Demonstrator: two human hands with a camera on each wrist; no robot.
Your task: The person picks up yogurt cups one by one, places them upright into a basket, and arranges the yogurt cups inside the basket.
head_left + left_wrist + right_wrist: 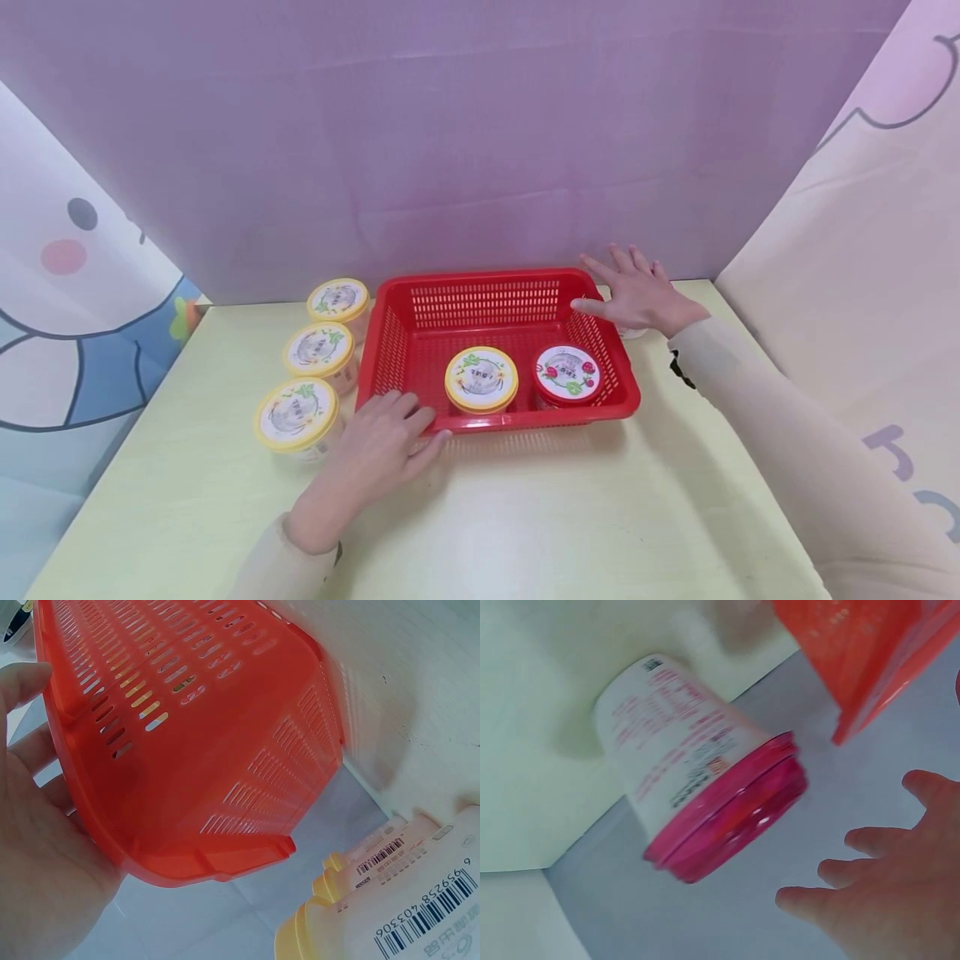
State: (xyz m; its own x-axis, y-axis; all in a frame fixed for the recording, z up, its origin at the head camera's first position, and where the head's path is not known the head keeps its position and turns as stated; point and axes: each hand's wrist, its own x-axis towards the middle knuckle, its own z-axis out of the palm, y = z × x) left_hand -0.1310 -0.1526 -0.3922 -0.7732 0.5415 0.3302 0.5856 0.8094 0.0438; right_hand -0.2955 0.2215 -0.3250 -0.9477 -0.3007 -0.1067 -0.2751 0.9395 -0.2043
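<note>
One basket (480,425): left hand (372,450) clamps fingers on its eight-o'clock rim (90,814), presumably steadying it; right hand (641,296), two o'clock, fingers apart.

A person's bare hands work at a pale table (540,525), seen from above. A red basket (495,423) with slotted sides sits at the centre, holding two lidded cups along its near side: a yellow-lidded cup (482,380) near the middle and a red-lidded cup (567,375) to its right. The left hand (375,450) grips the basket's near left corner. The right hand (637,296), fingers spread, is by the far right corner, with a pale object (632,332) mostly hidden beneath it. Just left of the basket, three more yellow-lidded cups (318,350) form a line running away from the viewer. Purple cloth (465,150) hangs behind; cartoon-printed cloth (67,333) hangs at left.
</note>
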